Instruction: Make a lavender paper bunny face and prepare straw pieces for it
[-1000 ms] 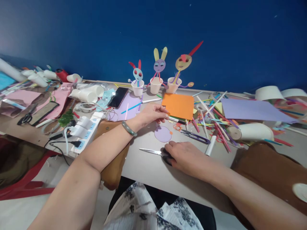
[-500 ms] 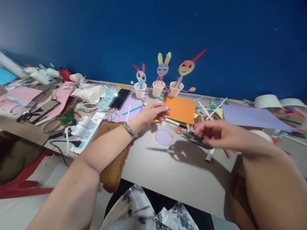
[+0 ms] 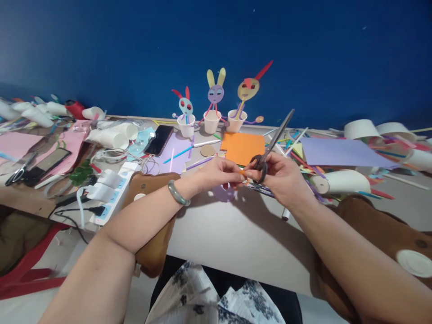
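My right hand [image 3: 281,177] is closed round the handles of dark scissors [image 3: 277,135], whose blades point up and away. Its fingertips meet those of my left hand [image 3: 224,173] at a small orange paper piece [image 3: 242,172]. The left fingers pinch that piece, and a bracelet circles the wrist. Just below the hands lies a purple paper circle [image 3: 224,193], partly covered. Behind them is an orange sheet [image 3: 245,146] on the table.
Three paper-faced figures stand in white cups [image 3: 212,122] at the back. At left are a phone [image 3: 159,139], cables and a power strip [image 3: 116,198]. A purple sheet [image 3: 337,153] and paper cups [image 3: 349,181] lie at right.
My right hand has moved left to meet my left hand, and the scissors in it now point upward. The small orange piece is now between the fingertips. The view has shifted slightly.
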A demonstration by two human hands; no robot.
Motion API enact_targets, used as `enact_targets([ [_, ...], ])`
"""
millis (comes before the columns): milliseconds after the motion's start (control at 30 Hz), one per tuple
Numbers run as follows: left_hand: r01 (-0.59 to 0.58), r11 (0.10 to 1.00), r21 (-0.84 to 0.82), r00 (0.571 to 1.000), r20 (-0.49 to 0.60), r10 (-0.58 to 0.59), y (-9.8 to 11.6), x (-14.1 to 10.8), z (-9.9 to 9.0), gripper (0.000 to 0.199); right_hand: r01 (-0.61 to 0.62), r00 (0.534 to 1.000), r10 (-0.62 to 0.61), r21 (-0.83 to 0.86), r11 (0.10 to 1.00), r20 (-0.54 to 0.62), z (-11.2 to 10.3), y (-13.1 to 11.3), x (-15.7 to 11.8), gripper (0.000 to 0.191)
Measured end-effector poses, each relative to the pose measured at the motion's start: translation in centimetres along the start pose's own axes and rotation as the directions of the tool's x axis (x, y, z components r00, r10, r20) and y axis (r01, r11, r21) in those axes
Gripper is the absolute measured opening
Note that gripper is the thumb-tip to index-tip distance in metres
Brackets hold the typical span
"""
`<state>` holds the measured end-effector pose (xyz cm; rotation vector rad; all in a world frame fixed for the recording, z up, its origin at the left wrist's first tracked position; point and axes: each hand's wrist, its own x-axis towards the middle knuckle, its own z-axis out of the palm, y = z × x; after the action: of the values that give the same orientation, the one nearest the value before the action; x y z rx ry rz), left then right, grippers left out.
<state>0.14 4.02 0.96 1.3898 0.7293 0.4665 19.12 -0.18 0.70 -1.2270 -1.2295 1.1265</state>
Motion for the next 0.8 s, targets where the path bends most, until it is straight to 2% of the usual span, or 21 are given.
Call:
enact_targets([
  [200, 0.037, 0.999, -0.038, 0.999, 0.005, -0.037, 0.42, 0.01, 0.28, 0.004, -0.031, 0.999, 0.033, 0.043, 0.999, -0.036, -0.02, 0.66, 0.33, 0.046],
  [400, 0.046, 0.992, -0.118, 0.992, -0.112, -0.059, 0.5, 0.09, 0.34, 0.009, -0.037, 0.996, 0.041, 0.064, 0.997, -0.075, 0.17, 0.72, 0.22, 0.045],
  [533, 0.01, 0.988, -0.153, 0.993, -0.111, -0.027, 0.25, 0.14, 0.31, 0.001, -0.029, 0.995, 0.037, 0.081, 0.996, -0.098, 0.32, 0.81, 0.09, 0.046],
  [800, -0.063, 0.975, -0.211, 0.994, -0.106, 0.041, -0.44, 0.31, 0.18, 0.021, -0.054, 0.991, 0.07, 0.14, 0.989, -0.112, 0.83, 0.39, -0.35, 0.043],
])
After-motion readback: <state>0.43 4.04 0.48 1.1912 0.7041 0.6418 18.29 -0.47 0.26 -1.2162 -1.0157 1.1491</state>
